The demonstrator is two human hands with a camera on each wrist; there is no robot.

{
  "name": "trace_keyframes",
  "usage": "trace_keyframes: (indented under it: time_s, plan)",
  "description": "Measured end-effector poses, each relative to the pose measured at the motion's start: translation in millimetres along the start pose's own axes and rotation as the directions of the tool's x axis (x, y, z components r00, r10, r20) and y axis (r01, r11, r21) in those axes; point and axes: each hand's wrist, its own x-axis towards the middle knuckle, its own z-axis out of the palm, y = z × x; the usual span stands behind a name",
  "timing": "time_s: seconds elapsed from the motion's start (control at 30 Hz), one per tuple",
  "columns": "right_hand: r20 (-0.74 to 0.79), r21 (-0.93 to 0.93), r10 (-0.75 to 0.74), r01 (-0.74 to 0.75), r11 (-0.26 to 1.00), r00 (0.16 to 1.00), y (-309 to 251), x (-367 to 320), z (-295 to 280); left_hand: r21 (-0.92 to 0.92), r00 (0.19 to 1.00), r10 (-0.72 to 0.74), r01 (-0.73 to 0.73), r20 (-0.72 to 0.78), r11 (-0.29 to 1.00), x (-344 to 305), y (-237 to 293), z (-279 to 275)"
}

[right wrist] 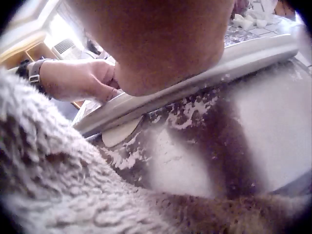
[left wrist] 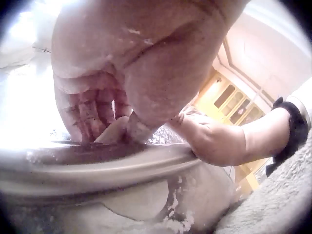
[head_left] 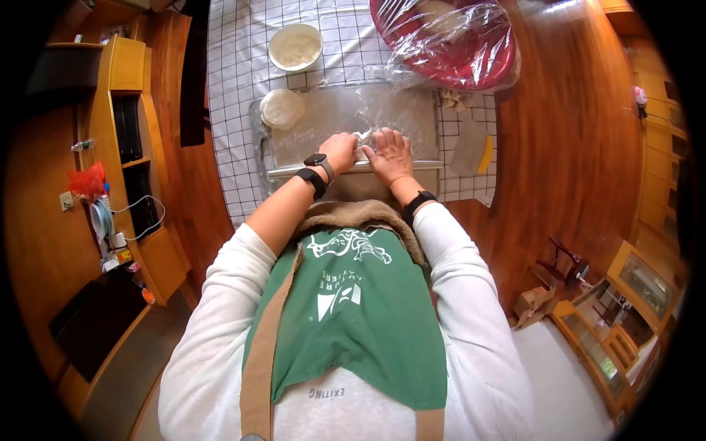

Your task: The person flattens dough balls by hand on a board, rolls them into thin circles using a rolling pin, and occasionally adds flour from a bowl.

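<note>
A silver metal rolling pin (head_left: pixel 353 167) lies across the floured board (head_left: pixel 323 103) close to the person's body. Beneath it is a flat piece of dough, its near edge (right wrist: pixel 122 132) poking out on the body side in the right wrist view. My left hand (head_left: pixel 339 151) is just beyond the pin, fingers curled down; in the left wrist view its thumb and fingers pinch a pale edge of dough (left wrist: pixel 113 130). With fingers straight and spread, my right hand (head_left: pixel 390 156) presses its palm on the pin (right wrist: pixel 195 83). A round stack of white dough (head_left: pixel 282 109) sits at the board's left corner.
A white bowl of pale flour (head_left: pixel 296 48) stands behind the board. At the back right is a red basin (head_left: pixel 493 55) under clear plastic wrap. A grey scraper with a yellow edge (head_left: pixel 471 151) lies right of the board on the checked tablecloth (head_left: pixel 239 81).
</note>
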Motion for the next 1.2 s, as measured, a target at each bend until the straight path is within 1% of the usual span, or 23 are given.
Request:
trace_keyframes:
  time_s: [0.07, 0.1, 0.23, 0.3, 0.33, 0.4, 0.43, 0.47, 0.53, 0.57, 0.6, 0.67, 0.7, 0.73, 0.8, 0.83, 0.87, 0.93, 0.97, 1.0, 1.07, 1.1, 1.2]
  plan:
    - [0.3, 0.041, -0.099, 0.091, 0.995, 0.949, 4, 3, -8, -0.019, 0.999, 0.022, -0.023, -0.023, 1.0, -2, 2, -5]
    - [0.201, 0.096, -0.256, 0.241, 0.966, 0.946, 7, -9, -14, -0.069, 0.999, 0.012, -0.015, -0.039, 0.997, -5, 1, -9]
    - [0.136, 0.08, -0.431, 0.424, 0.902, 0.892, 17, -36, -7, -0.22, 0.998, -0.057, 0.055, 0.001, 0.974, -12, -12, -18]
    - [0.137, 0.103, -0.435, 0.424, 0.9, 0.89, 21, -42, -12, -0.364, 0.982, -0.164, 0.189, 0.097, 0.912, -13, -18, -18]
    - [0.142, 0.13, -0.436, 0.42, 0.898, 0.889, 21, -42, -18, -0.362, 0.982, -0.163, 0.187, 0.095, 0.913, -13, -23, -16]
    - [0.112, 0.153, -0.452, 0.434, 0.888, 0.885, 20, -39, -30, -0.594, 0.931, -0.208, 0.353, 0.3, 0.723, -15, -29, -14]
    - [0.088, 0.178, -0.469, 0.45, 0.875, 0.879, 21, -39, -33, -0.381, 0.965, -0.134, 0.213, 0.224, 0.9, -14, -28, -18]
    - [0.091, 0.178, -0.465, 0.445, 0.878, 0.881, 22, -40, -32, -0.382, 0.965, -0.131, 0.213, 0.229, 0.899, -15, -25, -19]
    - [0.142, 0.137, -0.49, 0.473, 0.87, 0.86, 27, -31, -23, -0.019, 0.981, -0.13, 0.134, 0.146, 0.991, -15, -14, -27]
    - [0.165, 0.154, -0.474, 0.452, 0.879, 0.865, 27, -28, -18, 0.047, 0.984, -0.133, 0.128, 0.115, 0.991, -14, -7, -31]
    - [0.165, 0.156, -0.474, 0.452, 0.879, 0.865, 24, -23, -17, 0.047, 0.984, -0.135, 0.13, 0.116, 0.99, -14, -5, -29]
    - [0.089, 0.185, -0.292, 0.272, 0.944, 0.952, 15, -14, -12, 0.09, 0.992, -0.121, 0.117, 0.041, 0.989, -13, -6, -23]
    - [0.166, 0.14, -0.146, 0.124, 0.982, 0.975, 7, -5, -16, 0.138, 0.992, -0.126, 0.121, 0.029, 0.983, -10, -6, -20]
    - [0.17, 0.144, -0.146, 0.122, 0.982, 0.974, 2, -5, -16, 0.137, 0.991, -0.13, 0.124, 0.034, 0.983, -9, -8, -17]
    - [0.11, 0.069, 0.023, -0.031, 0.997, 0.994, -5, -8, -15, 0.105, 0.995, -0.095, 0.098, -0.033, 0.99, -12, -8, -15]
    - [0.193, 0.008, 0.015, -0.017, 1.0, 0.981, -7, -15, -14, 0.104, 0.993, -0.115, 0.112, 0.029, 0.988, -13, -4, -20]
    - [0.188, 0.007, 0.019, -0.02, 1.0, 0.982, -6, -25, -11, 0.107, 0.993, -0.11, 0.107, 0.028, 0.988, -12, -3, -20]
    - [0.041, 0.052, -0.186, 0.184, 0.982, 0.982, -1, -44, -4, 0.063, 0.992, -0.124, 0.123, 0.002, 0.99, -16, 4, -21]
    - [0.016, 0.041, -0.202, 0.201, 0.979, 0.979, 1, -44, 2, 0.106, 0.987, -0.149, 0.141, 0.066, 0.984, -15, 10, -24]
    - [0.014, 0.037, -0.199, 0.198, 0.979, 0.98, 2, -35, 3, 0.106, 0.987, -0.144, 0.136, 0.066, 0.985, -12, 7, -16]
    - [0.073, -0.018, 0.002, -0.001, 1.0, 0.997, 1, -8, 5, 0.086, 0.993, -0.063, 0.072, -0.098, 0.994, -9, -6, 6]
    - [-0.014, -0.032, 0.018, -0.019, 0.999, 1.0, 0, 0, 4, 0.087, 0.993, -0.064, 0.072, -0.096, 0.994, -8, -4, 3]
    - [0.12, -0.087, -0.072, 0.083, 0.993, 0.99, -1, -16, 8, 0.11, 0.998, -0.032, 0.038, -0.055, 0.993, -8, 1, -5]
